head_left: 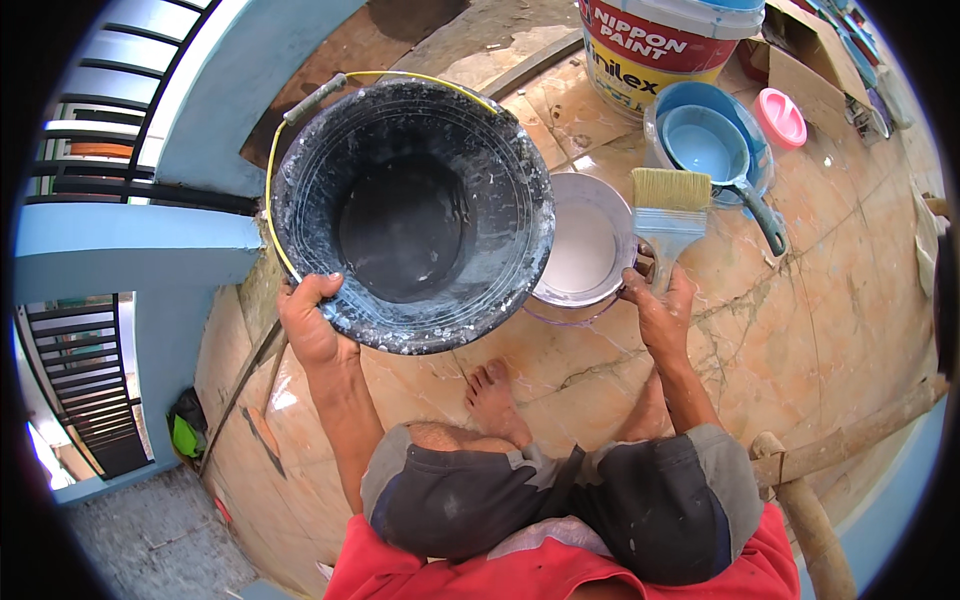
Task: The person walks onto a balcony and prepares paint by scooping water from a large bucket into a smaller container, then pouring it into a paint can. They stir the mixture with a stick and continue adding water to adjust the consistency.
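Observation:
My left hand is closed on the near rim of a large black bucket, thumb over the edge. The bucket is tilted so that I look into its paint-spattered inside; a yellow handle with a grey grip runs round its left and far side. In my right hand a wide paintbrush is gripped by its handle, its yellowish bristles pointing away from me. Just left of the brush stands a small pail holding whitish paint, partly covered by the black bucket. Right-hand fingers are close to the pail's side; whether they touch it I cannot tell.
Beyond the brush, a blue dipper lies in a blue container. A pink tub, a big paint tub and a cardboard box stand behind. Bamboo poles are at right, a blue wall at left.

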{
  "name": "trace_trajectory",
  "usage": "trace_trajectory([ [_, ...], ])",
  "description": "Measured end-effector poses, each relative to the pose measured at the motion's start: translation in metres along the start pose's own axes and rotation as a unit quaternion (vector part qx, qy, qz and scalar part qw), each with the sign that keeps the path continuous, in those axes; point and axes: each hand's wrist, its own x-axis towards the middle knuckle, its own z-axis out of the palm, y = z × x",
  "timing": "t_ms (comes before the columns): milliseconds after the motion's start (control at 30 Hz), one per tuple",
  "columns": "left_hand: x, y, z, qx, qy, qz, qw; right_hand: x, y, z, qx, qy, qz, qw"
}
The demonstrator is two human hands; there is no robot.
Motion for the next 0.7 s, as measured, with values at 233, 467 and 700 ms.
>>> trace_trajectory([
  [233, -0.004, 0.007, 0.009, 0.046, -0.001, 0.050, 0.998, -0.002, 0.000, 0.003, -0.003, 0.010, 0.009, 1.000],
  [467, -0.005, 0.011, 0.018, 0.058, -0.012, 0.057, 0.997, -0.001, 0.000, 0.004, -0.004, 0.020, 0.011, 1.000],
  [700, -0.007, 0.011, 0.025, 0.066, -0.033, 0.071, 0.995, 0.001, 0.001, 0.002, -0.005, 0.019, 0.005, 1.000],
])
